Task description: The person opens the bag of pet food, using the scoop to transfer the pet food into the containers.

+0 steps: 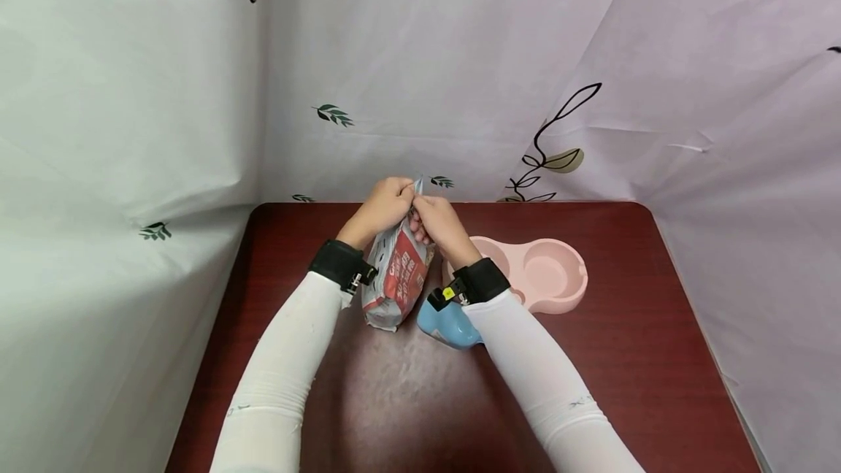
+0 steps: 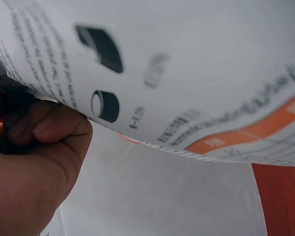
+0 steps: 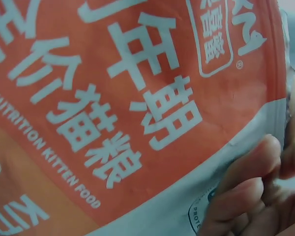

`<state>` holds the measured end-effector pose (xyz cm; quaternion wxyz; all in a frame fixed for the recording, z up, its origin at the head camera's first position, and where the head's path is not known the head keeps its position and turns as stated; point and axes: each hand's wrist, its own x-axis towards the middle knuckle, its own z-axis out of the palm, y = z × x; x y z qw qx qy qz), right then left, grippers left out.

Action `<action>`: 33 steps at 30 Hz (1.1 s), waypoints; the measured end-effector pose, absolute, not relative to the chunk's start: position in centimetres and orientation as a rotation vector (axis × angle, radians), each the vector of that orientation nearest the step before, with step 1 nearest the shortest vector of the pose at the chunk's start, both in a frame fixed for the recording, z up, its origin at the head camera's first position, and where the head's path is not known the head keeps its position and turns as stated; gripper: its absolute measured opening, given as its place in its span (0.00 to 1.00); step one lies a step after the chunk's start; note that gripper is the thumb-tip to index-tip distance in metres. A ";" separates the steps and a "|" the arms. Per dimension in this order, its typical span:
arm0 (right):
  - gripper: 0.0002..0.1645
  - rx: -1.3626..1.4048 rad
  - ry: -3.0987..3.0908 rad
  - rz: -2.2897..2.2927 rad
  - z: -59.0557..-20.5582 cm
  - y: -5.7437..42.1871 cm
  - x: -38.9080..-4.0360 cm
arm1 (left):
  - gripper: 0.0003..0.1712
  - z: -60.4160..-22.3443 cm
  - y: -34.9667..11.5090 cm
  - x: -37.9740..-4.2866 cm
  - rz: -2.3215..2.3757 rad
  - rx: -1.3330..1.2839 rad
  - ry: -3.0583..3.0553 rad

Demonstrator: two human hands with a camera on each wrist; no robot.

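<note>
A white and red bag of kitten food (image 1: 401,276) stands on the table at the middle of the head view. My left hand (image 1: 386,203) pinches its top edge from the left. Beside it my right hand (image 1: 439,221) grips the same edge, the two hands almost together. In the right wrist view the bag's red front (image 3: 137,93) fills most of the frame, with curled right fingers (image 3: 241,196) at its edge. The left wrist view shows the bag's printed side panel (image 2: 152,78) above my left hand (image 2: 44,152).
A light blue scoop (image 1: 450,323) lies on the dark red table (image 1: 624,356), partly under my right forearm. Right of the bag sits a pink double bowl (image 1: 555,307), its left part hidden by my right wrist. Patterned white cloth (image 1: 420,57) hangs behind and at both sides.
</note>
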<state>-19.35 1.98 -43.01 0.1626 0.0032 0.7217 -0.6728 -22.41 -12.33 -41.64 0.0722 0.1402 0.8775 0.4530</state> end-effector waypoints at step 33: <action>0.26 -0.158 2.169 -1.884 -44.3 2.5 -19.3 | 0.20 -39.0 -12.7 -21.1 0.846 0.476 2.741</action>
